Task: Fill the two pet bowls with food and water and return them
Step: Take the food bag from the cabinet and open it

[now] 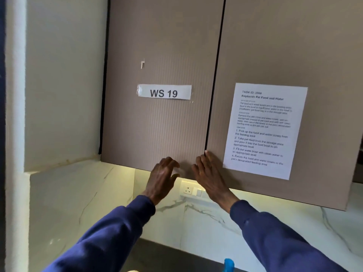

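Where cabinet doors (196,55) meet | left hand (162,174) spread at left door (157,126) | right hand (209,172) flat on right door (324,55)

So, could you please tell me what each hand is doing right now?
Left hand: at the left cabinet door's lower edge; grip cannot be told.
Right hand: open, flat at the seam between the doors.

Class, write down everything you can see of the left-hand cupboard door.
The left cupboard door is taupe, finely ribbed and shut. A white label reading WS 19 is taped across it, with a tape scrap above. The left hand is at its bottom edge; the right hand lies flat by its lower right corner.
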`<state>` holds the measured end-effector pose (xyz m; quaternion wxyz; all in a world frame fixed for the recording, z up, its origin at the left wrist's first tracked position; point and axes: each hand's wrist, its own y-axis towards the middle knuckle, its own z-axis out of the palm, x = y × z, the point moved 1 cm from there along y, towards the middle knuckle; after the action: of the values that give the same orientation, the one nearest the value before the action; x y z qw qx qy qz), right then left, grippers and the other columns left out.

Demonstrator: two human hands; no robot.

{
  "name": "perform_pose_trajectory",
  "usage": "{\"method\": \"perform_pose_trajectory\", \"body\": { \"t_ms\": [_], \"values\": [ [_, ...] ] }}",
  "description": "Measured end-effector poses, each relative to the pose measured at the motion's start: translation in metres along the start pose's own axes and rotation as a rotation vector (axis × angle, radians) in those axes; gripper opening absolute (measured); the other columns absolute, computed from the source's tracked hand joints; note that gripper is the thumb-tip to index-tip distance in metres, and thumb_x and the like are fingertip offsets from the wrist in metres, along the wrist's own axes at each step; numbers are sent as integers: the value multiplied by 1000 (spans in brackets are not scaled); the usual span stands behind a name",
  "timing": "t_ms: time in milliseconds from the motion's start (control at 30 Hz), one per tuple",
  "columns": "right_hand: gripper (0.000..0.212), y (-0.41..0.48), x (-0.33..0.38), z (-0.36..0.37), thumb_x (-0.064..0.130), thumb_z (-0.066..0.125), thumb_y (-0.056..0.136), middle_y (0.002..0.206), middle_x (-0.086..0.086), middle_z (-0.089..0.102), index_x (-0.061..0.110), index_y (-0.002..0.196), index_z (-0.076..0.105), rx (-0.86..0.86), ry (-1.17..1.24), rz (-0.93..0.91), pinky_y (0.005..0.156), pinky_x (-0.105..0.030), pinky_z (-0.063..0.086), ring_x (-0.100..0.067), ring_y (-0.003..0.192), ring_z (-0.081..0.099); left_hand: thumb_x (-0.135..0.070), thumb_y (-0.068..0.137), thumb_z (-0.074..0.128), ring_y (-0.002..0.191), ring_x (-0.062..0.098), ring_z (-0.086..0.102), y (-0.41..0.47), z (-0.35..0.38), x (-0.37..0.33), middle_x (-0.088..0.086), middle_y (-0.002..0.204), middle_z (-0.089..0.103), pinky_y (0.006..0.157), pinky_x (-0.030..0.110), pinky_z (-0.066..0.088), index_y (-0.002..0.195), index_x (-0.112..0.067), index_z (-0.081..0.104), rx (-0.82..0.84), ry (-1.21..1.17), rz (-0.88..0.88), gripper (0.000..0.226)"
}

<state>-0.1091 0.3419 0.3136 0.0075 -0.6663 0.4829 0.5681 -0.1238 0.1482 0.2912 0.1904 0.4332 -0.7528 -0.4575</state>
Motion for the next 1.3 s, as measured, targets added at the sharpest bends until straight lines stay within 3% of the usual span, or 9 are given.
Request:
{"method": "perform_pose_trajectory", "body": {
  "t_ms": [200,300,500,633,767,867,1000,1133,1300],
  "values": [
    [16,5,-4,-54,21,71,86,100,-6,67,14,100,71,266,-5,-236,106,-47,35,-28,101,58,-6,87,73,100,18,64,-2,-4,16,0,113,66,88,18,41,108,-17,68,-62,-20,21,24],
    [25,-15,12,-76,25,64,92,104,-5,68,15,114,65,481,-59,-143,119,-53,22,-28,106,61,10,85,65,98,18,62,0,-2,26,0,109,65,86,21,46,106,-16,69,-98,-83,42,34],
    [29,-37,-12,-146,8,60,91,113,-4,71,19,116,70,839,10,239,102,-53,42,-29,112,66,2,92,64,106,23,59,5,15,33,6,119,62,89,37,51,116,-8,65,-163,-182,166,26],
    [44,-72,-48,-208,4,57,94,135,1,59,23,134,57,932,69,392,99,-47,46,-29,130,56,5,89,63,145,29,42,12,25,30,14,155,45,115,48,37,148,-5,48,-175,-191,272,62],
    [81,-124,-58,-210,52,54,97,157,-12,17,23,156,8,957,139,678,105,-59,42,-41,147,24,4,83,70,156,34,14,21,25,22,17,168,17,120,59,26,158,-8,28,-132,-186,292,87],
    [105,-135,-74,-195,71,44,90,157,-18,-26,24,154,-24,901,172,800,116,-66,29,-48,150,-13,1,83,71,157,35,10,21,26,21,16,169,12,120,60,23,159,-9,27,-115,-193,283,88],
    [111,-98,-96,-167,69,51,91,160,-15,-35,28,154,-30,762,347,796,120,-66,11,-41,153,-25,-3,83,74,157,33,10,21,28,26,15,169,12,121,59,23,159,-9,27,-111,-188,288,89],
    [116,-56,-134,-95,58,69,87,167,-9,-19,26,160,-16,492,576,808,124,-57,9,-33,156,-14,-10,80,80,156,33,15,24,30,28,14,169,16,120,59,26,158,-8,29,-114,-174,296,93],
    [106,-29,-186,16,30,78,86,160,-28,17,-2,158,6,160,780,976,122,-51,17,-43,152,13,-15,79,83,156,31,16,24,33,25,12,169,17,121,59,27,157,-8,30,-122,-150,267,95]
  ]
}}
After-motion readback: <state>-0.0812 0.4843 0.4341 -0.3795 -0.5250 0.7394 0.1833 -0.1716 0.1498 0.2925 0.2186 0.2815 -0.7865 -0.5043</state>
